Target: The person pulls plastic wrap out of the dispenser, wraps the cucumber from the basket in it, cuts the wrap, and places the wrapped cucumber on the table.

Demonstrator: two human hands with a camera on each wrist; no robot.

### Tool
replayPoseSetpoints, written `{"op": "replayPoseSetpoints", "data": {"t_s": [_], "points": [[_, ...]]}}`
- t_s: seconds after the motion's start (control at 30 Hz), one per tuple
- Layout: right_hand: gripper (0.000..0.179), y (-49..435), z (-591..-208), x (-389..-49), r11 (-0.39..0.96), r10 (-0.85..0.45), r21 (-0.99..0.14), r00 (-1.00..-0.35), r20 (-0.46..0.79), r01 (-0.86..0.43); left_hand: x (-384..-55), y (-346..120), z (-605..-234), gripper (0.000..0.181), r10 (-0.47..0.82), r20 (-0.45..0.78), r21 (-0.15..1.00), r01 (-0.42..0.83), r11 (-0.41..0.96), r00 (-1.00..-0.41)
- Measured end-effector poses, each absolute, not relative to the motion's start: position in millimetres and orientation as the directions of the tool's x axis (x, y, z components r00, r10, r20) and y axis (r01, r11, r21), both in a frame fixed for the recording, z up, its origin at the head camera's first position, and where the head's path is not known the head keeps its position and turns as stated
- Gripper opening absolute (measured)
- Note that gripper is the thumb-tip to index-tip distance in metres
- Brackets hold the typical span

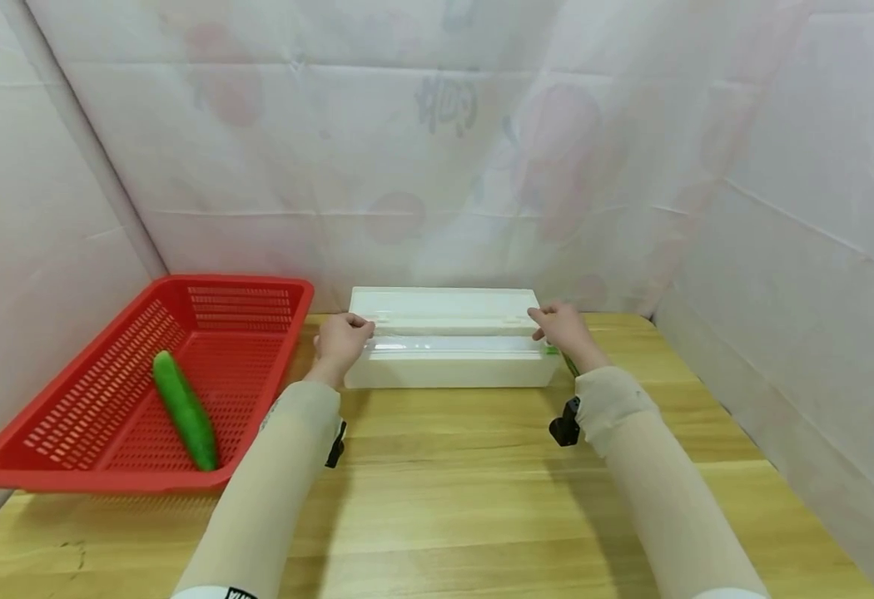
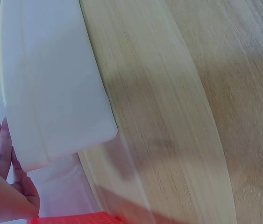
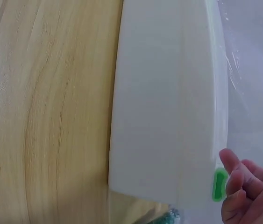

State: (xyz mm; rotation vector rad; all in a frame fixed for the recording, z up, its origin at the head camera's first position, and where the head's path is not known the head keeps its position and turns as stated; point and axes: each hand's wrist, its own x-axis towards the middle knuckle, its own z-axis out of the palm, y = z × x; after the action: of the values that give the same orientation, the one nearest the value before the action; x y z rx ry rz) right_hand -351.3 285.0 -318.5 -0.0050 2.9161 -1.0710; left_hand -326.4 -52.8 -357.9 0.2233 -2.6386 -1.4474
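A long white cling film dispenser [image 1: 452,372] stands on the table with its lid [image 1: 444,299] raised at the back. Clear cling film [image 1: 452,343] shows along its open top. At the left end, my left hand [image 1: 341,343] pinches the film's edge between thumb and fingertips; its lower fingers lie against the box end in the left wrist view. My right hand [image 1: 566,331] is at the other end, thumb and fingers apart and loosely bent. A green slider [image 3: 219,185] on the box edge is right beside its fingertips.
A red plastic basket [image 1: 287,366] stands at the left with a green cucumber [image 1: 185,410] in it. Behind the dispenser hangs a pale cloth wall [image 1: 437,183]. Something green [image 3: 168,217] lies past the box's right end, mostly hidden. The wooden table [image 1: 452,482] extends in front.
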Motion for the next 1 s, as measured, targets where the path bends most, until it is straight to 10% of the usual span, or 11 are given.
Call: {"op": "replayPoseSetpoints", "data": {"t_s": [1.0], "points": [[0.026,280,-312,-341,0.651,0.158,-0.752,-0.987,0.007,0.099,-328,-46,-352,0.026,-0.227,0.059,0.897,-0.047,0.439,-0.972]]}}
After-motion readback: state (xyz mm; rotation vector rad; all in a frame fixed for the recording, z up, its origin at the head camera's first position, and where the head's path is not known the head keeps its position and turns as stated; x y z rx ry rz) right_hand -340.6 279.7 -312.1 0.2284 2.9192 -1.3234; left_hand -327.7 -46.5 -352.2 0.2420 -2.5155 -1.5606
